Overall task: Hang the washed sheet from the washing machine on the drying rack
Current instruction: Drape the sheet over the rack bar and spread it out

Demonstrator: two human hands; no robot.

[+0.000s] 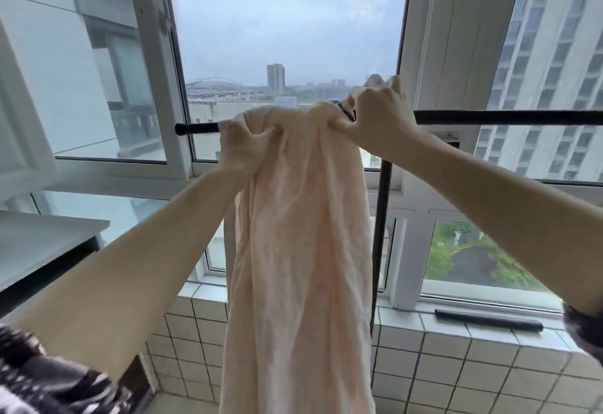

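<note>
At the window: black rack bar (489, 117) runs across.
Sheet (300, 234): pink, draped over the bar, hanging down long.
Left hand (241, 149): fingers bunch the sheet by the bar.
Right hand (380, 110): grips the sheet's top at the bar.

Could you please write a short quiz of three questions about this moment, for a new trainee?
1. True or false: the sheet is spread flat along the whole rack bar.
2. Which hand grips the sheet nearer the free end of the bar? A) left hand B) right hand
3. Fill in: a short black tube lies on the tiled ____.

Key
1. False; it hangs bunched in a narrow column.
2. A.
3. Windowsill.
</note>
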